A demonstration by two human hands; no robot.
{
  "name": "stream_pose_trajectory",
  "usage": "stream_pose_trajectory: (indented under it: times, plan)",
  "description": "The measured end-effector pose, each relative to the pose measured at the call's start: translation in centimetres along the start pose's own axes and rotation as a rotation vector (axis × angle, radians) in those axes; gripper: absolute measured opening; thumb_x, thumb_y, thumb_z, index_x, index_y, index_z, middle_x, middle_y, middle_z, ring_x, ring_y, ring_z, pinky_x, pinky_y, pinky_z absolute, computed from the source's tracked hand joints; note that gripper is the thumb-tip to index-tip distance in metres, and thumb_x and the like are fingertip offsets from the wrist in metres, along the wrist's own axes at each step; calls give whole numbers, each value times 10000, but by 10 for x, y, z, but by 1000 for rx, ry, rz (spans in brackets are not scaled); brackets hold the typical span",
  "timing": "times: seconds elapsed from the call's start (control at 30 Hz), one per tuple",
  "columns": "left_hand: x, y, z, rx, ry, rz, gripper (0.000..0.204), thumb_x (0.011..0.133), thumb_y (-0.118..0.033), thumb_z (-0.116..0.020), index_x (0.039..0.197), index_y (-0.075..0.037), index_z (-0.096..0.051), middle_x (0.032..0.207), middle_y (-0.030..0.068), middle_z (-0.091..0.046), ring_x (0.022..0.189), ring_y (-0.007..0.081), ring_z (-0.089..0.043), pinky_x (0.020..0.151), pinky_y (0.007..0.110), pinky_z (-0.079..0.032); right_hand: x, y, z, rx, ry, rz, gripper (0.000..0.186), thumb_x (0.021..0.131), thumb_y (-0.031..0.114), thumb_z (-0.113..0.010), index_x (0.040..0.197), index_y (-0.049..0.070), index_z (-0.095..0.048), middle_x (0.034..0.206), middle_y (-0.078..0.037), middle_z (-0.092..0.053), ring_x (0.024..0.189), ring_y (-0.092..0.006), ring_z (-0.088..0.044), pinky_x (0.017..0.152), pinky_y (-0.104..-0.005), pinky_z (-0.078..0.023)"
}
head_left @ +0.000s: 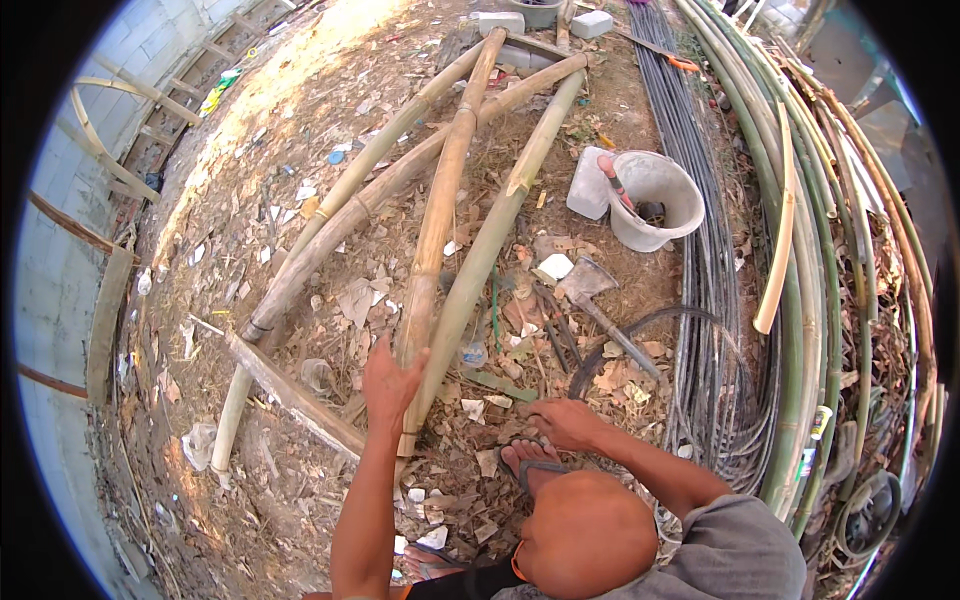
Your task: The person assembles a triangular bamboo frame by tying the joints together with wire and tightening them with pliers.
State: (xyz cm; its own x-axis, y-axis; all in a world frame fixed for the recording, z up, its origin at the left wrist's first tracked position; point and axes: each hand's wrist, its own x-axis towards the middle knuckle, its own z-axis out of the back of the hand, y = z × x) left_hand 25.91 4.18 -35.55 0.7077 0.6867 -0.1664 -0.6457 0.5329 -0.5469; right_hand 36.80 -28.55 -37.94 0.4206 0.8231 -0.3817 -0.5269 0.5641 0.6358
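Note:
Bamboo poles lie crossed and fanned out in front of me. My left hand grips the middle tan pole near its lower end, beside a greener pole. A greyer pole crosses beneath toward the lower left, and a weathered board lies left of my hand. My right hand hovers above my sandaled foot, fingers loosely bent and apart, with no held thing visible. A metal-bladed tool with a long handle lies just beyond it, near black cable loops.
A pale bucket with tools stands right of the poles beside a white block. Long metal rods and green bamboo line the right. Orange-handled shears lie farther back. A block wall runs along the left.

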Motion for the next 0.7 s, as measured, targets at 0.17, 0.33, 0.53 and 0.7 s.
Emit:
stream_pose_trajectory:
  times: [0.17, 0.33, 0.53, 0.7]
  plan:
    - [53, 50, -26, 6, -250, -27, 1008, 779, -610, -866, 1441, 92, -574, 1263, 342, -692, 1168, 481, -683, 1028, 526, -537, -54, -43, 107, 13, -443, -425, 243, 1059, 239, -614, 1157, 39, -711, 995, -229, -757, 917, -446, -724, 856, -522, -563]
    - [81, 28, -26, -253, 20, 170, 1186, 676, -777, -858, 1432, 83, -552, 1244, 317, -710, 1155, 433, -711, 976, 503, -563, -119, -85, 159, -620, -833, -630, 838, 997, 337, -745, 1664, 46, -331, 1656, -278, -365, 1524, -455, -361, 1242, -549, -323]
    - [83, 12, -45, -71, 45, 198, 893, 605, -657, -925, 1171, -29, -636, 1135, 219, -756, 1061, 407, -739, 893, 518, -584, -62, -74, 66, -200, -578, -447, 737, 1095, 435, -590, 1663, 38, -339, 1658, -273, -382, 1513, -465, -387, 1226, -542, -351]
    - [63, 32, -41, -247, 32, 253, 825, 609, -531, -971, 1159, 3, -667, 1123, 234, -755, 1085, 409, -735, 928, 500, -587, -7, -28, 27, 135, -344, -225, 671, 1121, 470, -542, 1630, 48, -425, 1604, -223, -483, 1464, -367, -480, 1163, -484, -430]
